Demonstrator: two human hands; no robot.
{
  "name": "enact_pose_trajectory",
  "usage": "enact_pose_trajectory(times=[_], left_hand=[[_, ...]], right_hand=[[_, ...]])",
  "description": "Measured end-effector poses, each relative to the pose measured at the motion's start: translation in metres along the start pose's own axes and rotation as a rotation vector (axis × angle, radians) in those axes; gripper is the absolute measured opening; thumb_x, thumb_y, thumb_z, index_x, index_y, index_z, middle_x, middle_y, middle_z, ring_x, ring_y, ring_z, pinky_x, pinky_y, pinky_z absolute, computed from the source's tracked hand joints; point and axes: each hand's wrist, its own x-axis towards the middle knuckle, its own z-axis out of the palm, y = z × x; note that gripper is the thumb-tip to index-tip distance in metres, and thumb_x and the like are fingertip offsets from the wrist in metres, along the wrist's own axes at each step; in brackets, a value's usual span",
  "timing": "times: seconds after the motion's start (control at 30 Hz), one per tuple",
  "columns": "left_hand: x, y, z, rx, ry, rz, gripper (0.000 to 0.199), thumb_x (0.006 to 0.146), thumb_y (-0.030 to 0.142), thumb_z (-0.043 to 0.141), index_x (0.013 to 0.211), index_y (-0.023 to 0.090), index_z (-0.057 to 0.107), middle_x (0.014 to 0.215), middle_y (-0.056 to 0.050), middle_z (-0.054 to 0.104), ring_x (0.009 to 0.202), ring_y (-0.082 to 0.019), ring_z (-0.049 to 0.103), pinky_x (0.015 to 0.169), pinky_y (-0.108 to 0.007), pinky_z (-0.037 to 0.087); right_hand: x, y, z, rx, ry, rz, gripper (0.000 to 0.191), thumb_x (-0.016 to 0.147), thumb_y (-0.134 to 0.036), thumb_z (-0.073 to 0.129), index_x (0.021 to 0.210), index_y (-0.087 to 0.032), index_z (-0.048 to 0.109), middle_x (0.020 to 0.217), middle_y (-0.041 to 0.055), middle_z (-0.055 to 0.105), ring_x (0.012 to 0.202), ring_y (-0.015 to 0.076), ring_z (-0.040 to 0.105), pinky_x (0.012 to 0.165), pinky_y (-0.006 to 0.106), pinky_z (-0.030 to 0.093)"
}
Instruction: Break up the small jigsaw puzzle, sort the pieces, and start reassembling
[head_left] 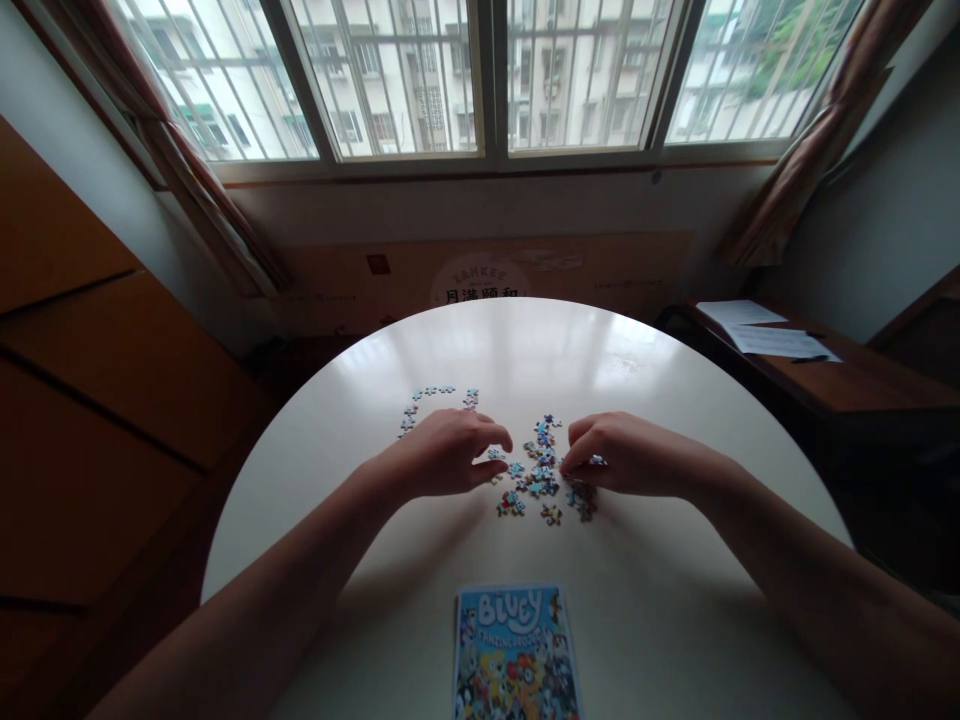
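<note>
A loose heap of small jigsaw puzzle pieces (541, 470) lies on the white round table (420, 620) between my two hands. My left hand (456, 450) is at the heap's left side, thumb and forefinger apart with a gap between them and nothing visible in it. On the heap's right edge, my right hand (619, 455) points its fingertips down, drawn together at the pieces; whether a piece is between them is hidden. Partly behind my left hand, a line of joined pieces (431, 390) forms part of a frame. A single yellowish piece (551, 514) lies at the near side.
A blue picture card (517, 650) printed "BLUEY" lies at the table's near side. Beyond the table are a barred window (390, 80) and a printed cardboard panel (600, 265). At right, papers (780, 341) and a pen lie on a brown desk (870, 385).
</note>
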Motion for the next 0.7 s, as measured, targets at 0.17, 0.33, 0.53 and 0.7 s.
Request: enact_pose_trajectory(times=[0.17,0.33,0.53,0.7], left_hand=[[0.000,-0.001,-0.003,0.017,0.028,0.000,0.023,0.090,0.023,0.059,0.104,0.027,0.077,0.099,-0.002,0.075,0.075,-0.015,0.065,0.069,-0.029,0.045],[-0.002,-0.004,-0.004,0.019,0.056,-0.025,0.026,0.088,0.019,0.058,0.103,0.026,0.078,0.099,-0.004,0.075,0.077,-0.016,0.066,0.069,-0.029,0.046],[-0.001,-0.002,-0.001,-0.003,0.044,0.005,0.026,0.088,0.020,0.057,0.100,0.027,0.079,0.094,-0.004,0.075,0.075,-0.015,0.065,0.067,-0.029,0.046],[0.004,0.009,0.009,-0.027,-0.009,0.077,0.034,0.086,0.015,0.056,0.103,0.034,0.079,0.088,-0.001,0.072,0.066,-0.013,0.059,0.063,-0.029,0.041]], right_hand=[[0.006,-0.008,0.008,-0.035,0.007,-0.033,0.017,0.088,-0.017,0.067,0.096,-0.027,0.079,0.087,0.0001,0.070,0.073,0.0099,0.060,0.065,0.023,0.041],[0.005,-0.007,0.009,-0.123,0.020,0.038,0.014,0.085,-0.018,0.068,0.088,-0.026,0.079,0.086,-0.0006,0.071,0.075,0.0116,0.061,0.065,0.024,0.038],[0.002,-0.005,0.004,-0.118,0.050,0.145,0.012,0.082,-0.024,0.072,0.092,-0.027,0.079,0.086,0.0004,0.072,0.076,0.0135,0.063,0.066,0.024,0.040],[0.004,-0.011,0.007,-0.115,0.055,0.192,0.015,0.081,-0.021,0.070,0.090,-0.029,0.080,0.086,-0.0001,0.073,0.076,0.0142,0.064,0.066,0.024,0.040]])
